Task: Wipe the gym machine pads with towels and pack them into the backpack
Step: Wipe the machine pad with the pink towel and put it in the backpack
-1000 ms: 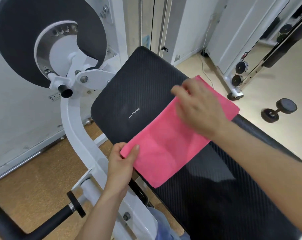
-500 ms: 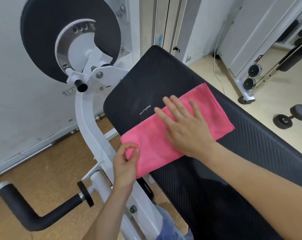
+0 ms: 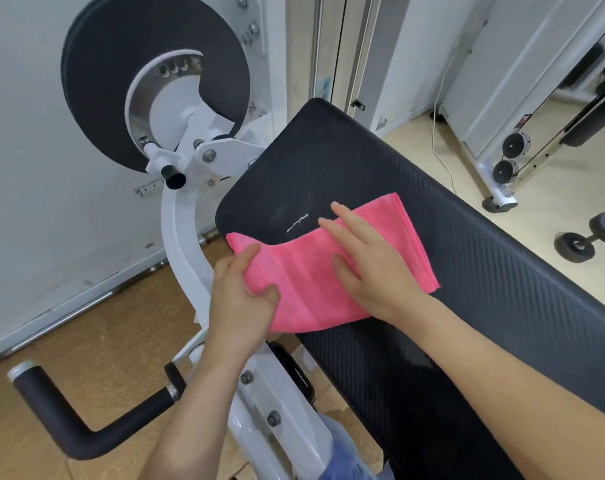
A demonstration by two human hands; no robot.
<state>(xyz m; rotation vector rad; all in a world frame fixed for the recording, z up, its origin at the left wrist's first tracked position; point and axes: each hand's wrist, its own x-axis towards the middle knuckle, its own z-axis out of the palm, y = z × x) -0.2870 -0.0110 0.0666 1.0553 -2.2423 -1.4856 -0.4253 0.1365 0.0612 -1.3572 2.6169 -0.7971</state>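
single head-worn wide-angle view, looking forward and steeply down from above the person's forearms, close over the black pad (image 3: pixel 363 174), white machine frame (image 3: pixel 179 237) at left, floor and a dumbbell (image 3: pixel 586 239) at the right edge

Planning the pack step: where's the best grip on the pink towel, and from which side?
Probably the towel's near-left corner, where it overhangs the black pad's edge: both faces are reachable there, so pinch from the left. The left hand already grips that part; the right hand presses flat on the middle.
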